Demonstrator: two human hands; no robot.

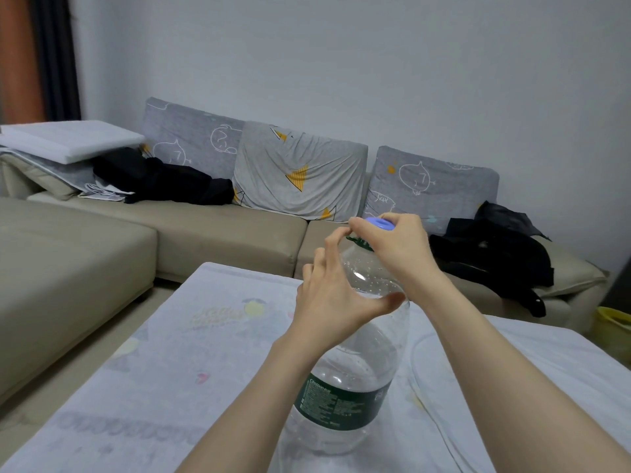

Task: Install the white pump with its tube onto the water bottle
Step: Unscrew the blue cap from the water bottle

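The water bottle [348, 380] stands on the table [170, 370], near its right edge. The left hand [333, 295] rests against the bottle's shoulder; the right hand [392, 247] sits on its cap [380, 222]. Behind the table runs the sofa [222, 233].

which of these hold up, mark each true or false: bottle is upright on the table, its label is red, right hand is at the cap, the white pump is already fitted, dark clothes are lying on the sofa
1. The water bottle stands upright on the cloth-covered table. True.
2. Its label is red. False: the label is dark green.
3. The right hand is on the blue cap. True.
4. The white pump is already fitted. False: the cap tops the neck, and no pump is in view.
5. Dark clothes lie on the sofa. True.
6. The left hand rests flat on the table. False: it is at the bottle's shoulder.
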